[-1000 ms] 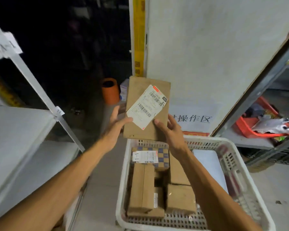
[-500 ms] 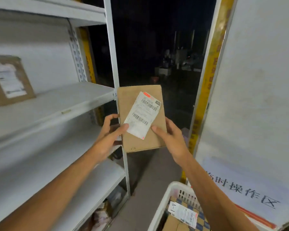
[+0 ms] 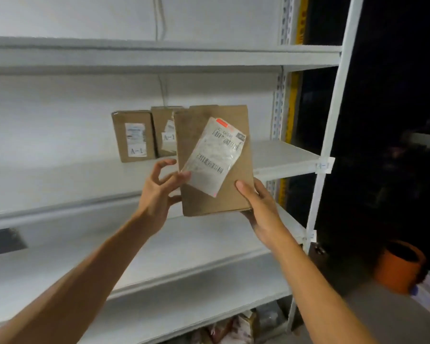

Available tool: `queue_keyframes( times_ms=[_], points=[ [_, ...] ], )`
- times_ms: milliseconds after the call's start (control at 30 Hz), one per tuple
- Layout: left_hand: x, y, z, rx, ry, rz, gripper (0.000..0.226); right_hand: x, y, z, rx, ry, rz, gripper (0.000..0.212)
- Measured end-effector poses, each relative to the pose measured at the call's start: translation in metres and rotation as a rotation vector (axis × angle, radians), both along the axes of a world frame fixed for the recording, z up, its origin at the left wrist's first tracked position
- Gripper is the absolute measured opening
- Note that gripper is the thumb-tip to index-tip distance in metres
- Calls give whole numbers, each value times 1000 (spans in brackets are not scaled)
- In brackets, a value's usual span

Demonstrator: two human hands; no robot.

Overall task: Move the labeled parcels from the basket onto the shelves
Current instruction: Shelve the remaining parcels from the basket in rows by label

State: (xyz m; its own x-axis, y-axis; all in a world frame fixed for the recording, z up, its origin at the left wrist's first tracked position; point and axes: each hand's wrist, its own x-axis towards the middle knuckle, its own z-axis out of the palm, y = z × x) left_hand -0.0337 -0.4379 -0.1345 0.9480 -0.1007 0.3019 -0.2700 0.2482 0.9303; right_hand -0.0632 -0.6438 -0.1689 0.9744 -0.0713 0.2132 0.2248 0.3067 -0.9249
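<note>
**As both hands raise it, a labeled parcel stands upright before the A-1 shelf**

While two boxes already line the wall, a person holds a flat brown parcel (image 3: 230, 192) in the air just in front of the middle shelf (image 3: 283, 157) of a white metal rack, without touching the board. The parcel's long axis runs nearly vertical, with the top leaning slightly left. Its broad face is turned toward the camera. A white shipping label (image 3: 215, 157) lies diagonally across that face, its red tab at the upper end.

The left hand (image 3: 157, 194) grasps the lower left edge, thumb on the label's bottom corner and a finger behind, while the other fingers curl free of the box. The right hand (image 3: 261, 209) clasps the lower right corner, thumb flat on the front, fingers hidden behind.

Behind the parcel, a smaller box (image 3: 134, 136) and a second box (image 3: 163, 130) stand on end against the wall, each marked A-1; the held parcel covers part of the second. A tag (image 3: 324, 165) is fixed to the rack's front post at that level. An orange pot (image 3: 397, 266) sits on the floor, lower right.
</note>
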Motion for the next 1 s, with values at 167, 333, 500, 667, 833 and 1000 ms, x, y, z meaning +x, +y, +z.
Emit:
queue_keyframes(
  times_ms=[167,333,500,667,833,1000],
  points=[
    [2,76,-2,96,-34,108,114,31,78,18,55,1,15,61],
    [0,157,-11,211,-23,84,122,62,161,27,30,-1,52,58],
    [19,228,7,132,-77,174,95,88,240,42,-77,-38,165,65],
    [43,300,10,174,-100,267,93,111,304,52,-252,-153,223,42],
    [74,348,12,357,-107,284,81,148,349,54,-420,-310,161,69],
    [121,373,7,437,-179,301,61,198,375,43,-548,-288,92,81]
  ],
)
